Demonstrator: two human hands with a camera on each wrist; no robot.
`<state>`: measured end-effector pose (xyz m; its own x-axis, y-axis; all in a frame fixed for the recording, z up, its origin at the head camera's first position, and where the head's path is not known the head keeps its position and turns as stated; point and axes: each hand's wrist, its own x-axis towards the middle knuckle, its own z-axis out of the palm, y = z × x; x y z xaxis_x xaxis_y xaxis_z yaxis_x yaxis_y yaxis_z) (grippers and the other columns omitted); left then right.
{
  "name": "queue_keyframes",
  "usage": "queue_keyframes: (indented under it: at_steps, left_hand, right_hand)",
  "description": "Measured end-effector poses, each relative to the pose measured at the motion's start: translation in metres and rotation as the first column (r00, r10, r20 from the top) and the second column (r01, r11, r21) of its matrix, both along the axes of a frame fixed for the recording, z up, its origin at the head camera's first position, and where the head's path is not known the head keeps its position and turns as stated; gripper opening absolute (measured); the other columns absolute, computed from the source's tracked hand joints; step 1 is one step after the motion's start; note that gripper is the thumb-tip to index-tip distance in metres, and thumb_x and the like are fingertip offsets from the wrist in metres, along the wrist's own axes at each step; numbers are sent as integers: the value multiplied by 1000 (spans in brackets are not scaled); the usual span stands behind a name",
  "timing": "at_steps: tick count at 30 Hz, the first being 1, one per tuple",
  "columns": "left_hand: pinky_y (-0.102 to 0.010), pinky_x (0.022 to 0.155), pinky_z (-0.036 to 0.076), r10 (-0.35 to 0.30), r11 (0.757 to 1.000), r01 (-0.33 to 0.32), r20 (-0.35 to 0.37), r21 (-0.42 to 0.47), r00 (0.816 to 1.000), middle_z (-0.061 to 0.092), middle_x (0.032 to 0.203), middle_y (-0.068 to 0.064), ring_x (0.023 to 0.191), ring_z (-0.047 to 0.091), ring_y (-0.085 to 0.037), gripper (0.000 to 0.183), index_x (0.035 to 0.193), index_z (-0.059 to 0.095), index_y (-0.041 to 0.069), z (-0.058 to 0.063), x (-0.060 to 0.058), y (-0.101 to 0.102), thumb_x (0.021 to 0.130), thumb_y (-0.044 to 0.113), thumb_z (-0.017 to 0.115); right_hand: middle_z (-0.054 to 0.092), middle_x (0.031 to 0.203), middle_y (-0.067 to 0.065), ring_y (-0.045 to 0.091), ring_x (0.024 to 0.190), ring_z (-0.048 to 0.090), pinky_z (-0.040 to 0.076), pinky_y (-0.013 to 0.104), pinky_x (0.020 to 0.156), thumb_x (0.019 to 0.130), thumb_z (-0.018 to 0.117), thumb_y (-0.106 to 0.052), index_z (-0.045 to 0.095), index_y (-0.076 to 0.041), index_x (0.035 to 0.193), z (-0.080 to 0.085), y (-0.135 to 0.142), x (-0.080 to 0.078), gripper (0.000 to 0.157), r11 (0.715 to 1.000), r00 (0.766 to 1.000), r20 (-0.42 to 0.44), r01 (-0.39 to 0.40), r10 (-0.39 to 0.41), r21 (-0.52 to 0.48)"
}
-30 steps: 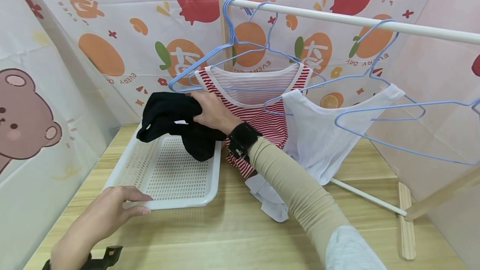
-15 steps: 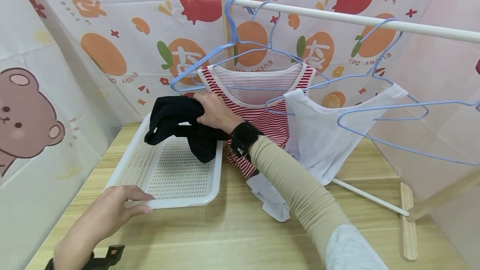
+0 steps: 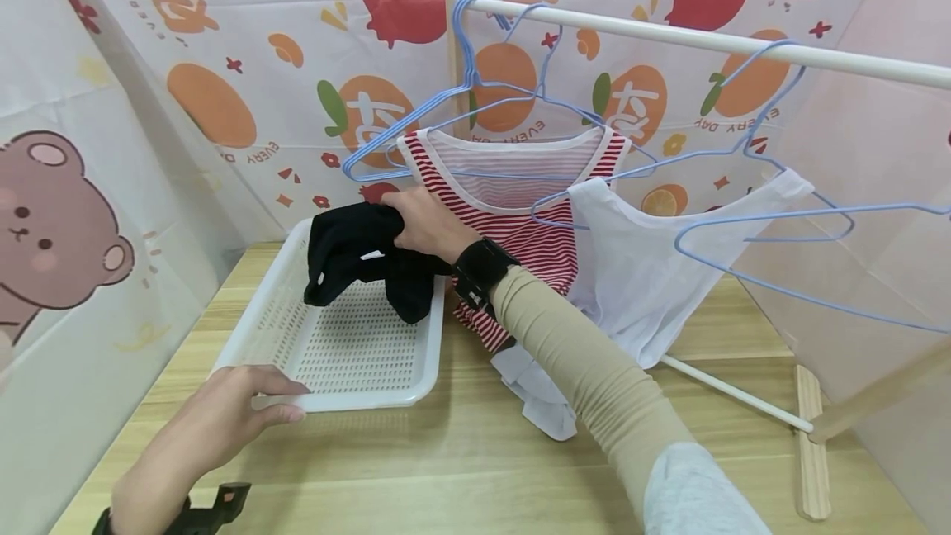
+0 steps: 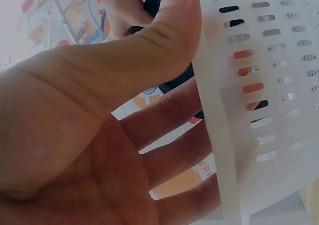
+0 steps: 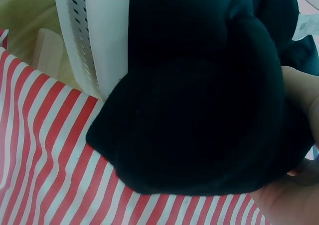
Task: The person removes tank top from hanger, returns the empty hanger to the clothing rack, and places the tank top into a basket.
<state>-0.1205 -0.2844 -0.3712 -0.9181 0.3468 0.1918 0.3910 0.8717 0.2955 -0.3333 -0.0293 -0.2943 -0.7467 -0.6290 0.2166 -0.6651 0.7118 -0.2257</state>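
Fingers (image 3: 405,209) grip black cloth (image 3: 343,242) above wooden tabletop (image 3: 357,469), printed curtain (image 3: 312,56) behind.

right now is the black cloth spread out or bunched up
Bunched up: the black cloth hangs in folds from the right hand, over the basket.

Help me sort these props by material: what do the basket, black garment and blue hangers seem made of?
Basket: probably plastic, smooth and white; it looks moulded, with regular slots.
Black garment: soft matte cloth, since it folds and droops; the fibre can't be told.
Blue hangers: smooth finish, perhaps plastic-coated wire, judging by their slim, evenly bent shape; the core is hidden.
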Motion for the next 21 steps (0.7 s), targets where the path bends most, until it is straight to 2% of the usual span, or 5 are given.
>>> queue_keyframes:
  at_steps: [10,21]
  left_hand:
    - [-35,78,60,-11,1000,12,-27,15,1000,79,89,7,89,71,-12,24,90,83,19,-2,0,0,68,24,92]
    - [-39,80,60,-3,1000,3,-34,15,999,80,89,8,91,72,-18,24,89,83,19,-2,3,-1,67,24,92]
  right_hand:
    - [68,134,7,20,118,62,50,32,112,93,77,-17,61,-11,139,-1,-5,-1,49,999,1000,8,-17,17,28]
    - [69,132,4,18,119,63,51,33,109,91,78,-17,62,-13,138,-4,-10,-2,50,998,1000,-9,-21,22,57]
